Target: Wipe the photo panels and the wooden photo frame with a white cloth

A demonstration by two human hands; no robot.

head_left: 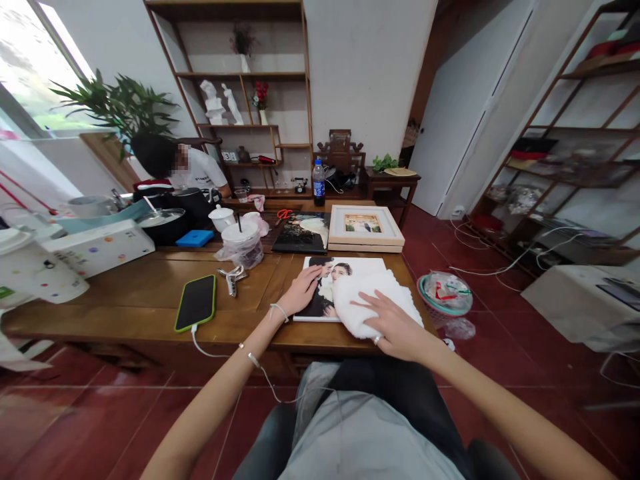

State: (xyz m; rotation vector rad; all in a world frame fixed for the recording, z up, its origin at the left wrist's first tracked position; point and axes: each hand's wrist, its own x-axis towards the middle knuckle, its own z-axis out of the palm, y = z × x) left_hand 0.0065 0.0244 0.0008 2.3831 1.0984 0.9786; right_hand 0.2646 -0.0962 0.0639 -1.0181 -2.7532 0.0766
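A white-edged wedding photo panel lies flat on the wooden table in front of me, showing a couple. My left hand rests on its left side, fingers stretched out over the picture, holding nothing. Over the right part of the panel is a fluffy white cloth. My right hand grips this cloth from above, its fingers pressed into the pile and somewhat spread. The cloth hides the panel's right side and reaches past its edge.
Behind the panel lie a dark photo panel, framed pictures and orange scissors. Leftward are a charging phone, a lidded cup and a blue box. A bottle stands behind; a person sits far left. A basket is right.
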